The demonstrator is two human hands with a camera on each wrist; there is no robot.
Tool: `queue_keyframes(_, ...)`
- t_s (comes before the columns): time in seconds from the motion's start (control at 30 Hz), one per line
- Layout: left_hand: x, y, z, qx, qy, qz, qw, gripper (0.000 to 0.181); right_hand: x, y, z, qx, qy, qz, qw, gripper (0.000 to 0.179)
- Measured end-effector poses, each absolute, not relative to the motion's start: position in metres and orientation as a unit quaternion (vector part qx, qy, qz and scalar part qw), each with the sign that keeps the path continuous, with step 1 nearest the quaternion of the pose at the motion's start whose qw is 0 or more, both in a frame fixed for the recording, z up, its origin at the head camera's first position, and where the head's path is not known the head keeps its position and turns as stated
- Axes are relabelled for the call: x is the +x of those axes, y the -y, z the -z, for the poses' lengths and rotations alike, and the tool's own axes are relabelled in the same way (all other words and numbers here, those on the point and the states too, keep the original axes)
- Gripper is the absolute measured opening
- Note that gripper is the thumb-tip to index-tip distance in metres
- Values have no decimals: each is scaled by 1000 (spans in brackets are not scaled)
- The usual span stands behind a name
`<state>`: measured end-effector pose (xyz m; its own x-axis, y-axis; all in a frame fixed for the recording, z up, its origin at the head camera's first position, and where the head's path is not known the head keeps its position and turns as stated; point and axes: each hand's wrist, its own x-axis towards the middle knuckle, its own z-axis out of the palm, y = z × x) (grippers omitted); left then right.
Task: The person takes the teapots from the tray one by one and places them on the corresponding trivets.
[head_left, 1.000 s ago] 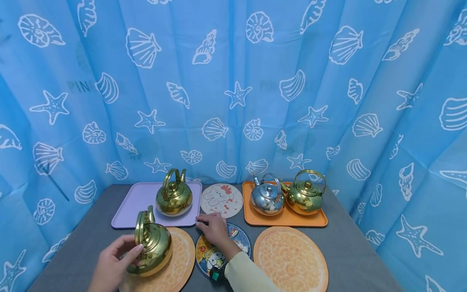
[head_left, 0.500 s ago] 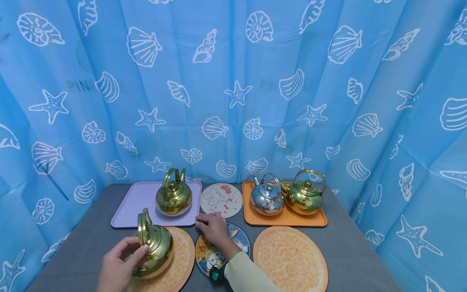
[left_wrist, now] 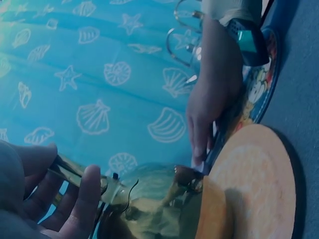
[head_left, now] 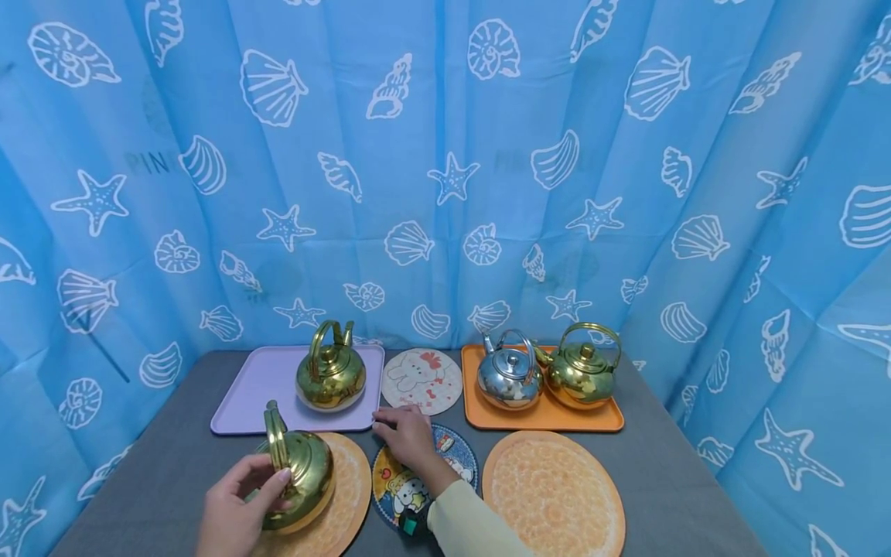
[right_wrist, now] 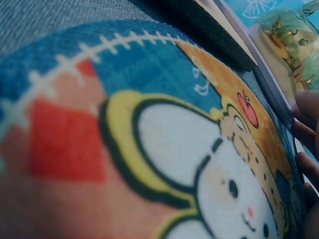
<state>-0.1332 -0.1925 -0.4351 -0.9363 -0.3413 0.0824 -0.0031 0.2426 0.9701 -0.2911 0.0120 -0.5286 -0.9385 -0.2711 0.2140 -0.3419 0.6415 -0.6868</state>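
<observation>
My left hand (head_left: 240,503) grips the arched handle of a shiny gold kettle (head_left: 306,476), thumb on the near side and fingers behind. The kettle's base overlaps the left round tan placemat (head_left: 351,495); in the left wrist view the gold body (left_wrist: 154,204) appears close against it. My right hand (head_left: 407,437) reaches over a cartoon-printed round mat (head_left: 452,445), its fingertips touching the front right corner of the purple tray (head_left: 257,387). Another gold kettle (head_left: 330,379) stands upright on that tray. The right wrist view shows the printed mat (right_wrist: 199,149) large, with fingers (right_wrist: 306,132) at its right edge.
An orange tray (head_left: 480,422) at the back right bears a silver kettle (head_left: 510,379) and a gold kettle (head_left: 581,375). A white rabbit-printed mat (head_left: 421,383) lies between the trays. Another round tan placemat (head_left: 553,495) lies front right. A blue shell-print curtain (head_left: 445,193) hangs behind.
My left hand has shifted slightly right with the gold kettle, which has turned so that its handle shows more edge-on. My right hand stays at the purple tray's corner.
</observation>
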Motion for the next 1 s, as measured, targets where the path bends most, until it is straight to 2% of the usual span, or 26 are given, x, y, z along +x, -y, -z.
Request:
queue_keyframes(0.2,-132,197,435,107,779,606,121,26,-291,-12,528,168,905,-389,46,27)
queue_keyframes(0.3,-132,200,436,101,781,601,134,29,-291,-12,528,167,904,-390,45,27)
queue_keyframes(0.57,-135,210,437,107,791,550,245,14,-290,-12,527,172,903,-389,52,27)
queue_keyframes(0.8,-145,221,443,135,770,549,296,12,-289,-12,527,170,903,-392,50,26)
queue_keyframes(1.0,-149,233,453,73,759,547,346,4,-290,-13,526,170,902,-396,38,27)
